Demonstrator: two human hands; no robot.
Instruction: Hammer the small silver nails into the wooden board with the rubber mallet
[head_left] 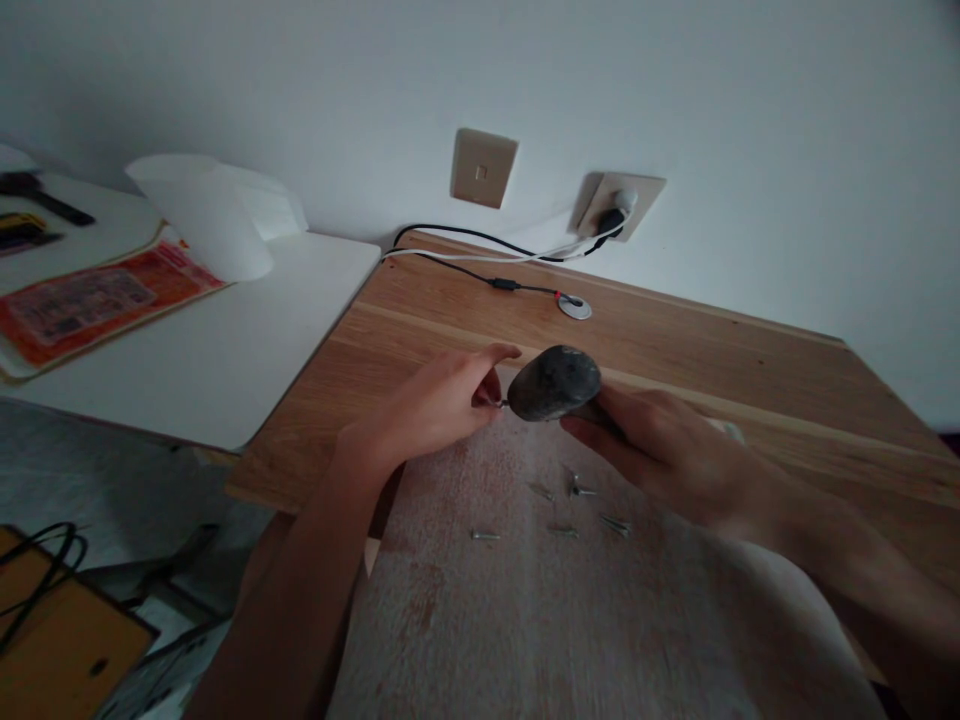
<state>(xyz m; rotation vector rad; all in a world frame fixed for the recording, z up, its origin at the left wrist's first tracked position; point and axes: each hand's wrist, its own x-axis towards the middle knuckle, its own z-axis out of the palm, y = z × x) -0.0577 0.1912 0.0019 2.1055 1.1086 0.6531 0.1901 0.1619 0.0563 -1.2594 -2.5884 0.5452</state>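
My right hand (pixel 660 440) is closed around the handle of a mallet with a dark, rounded head (pixel 555 383). To its left, my left hand (pixel 450 400) pinches a small metal nail (pixel 503 404) at its fingertips, beside the mallet head; most of the nail is hidden. Under both hands lies a worn, whitish wooden board (pixel 480 620). Several more silver nails lie loose on it, among them one nail (pixel 485 535) at the left and another (pixel 615 525) at the right. Their threads, if any, are too small to make out.
The board rests on a wooden table (pixel 420 300) against a wall. Cables (pixel 480 255) run along the table's back to a wall socket (pixel 619 205). At left stands a white table (pixel 255 350) with a paper roll (pixel 206 215) and a red-orange packet (pixel 97 300).
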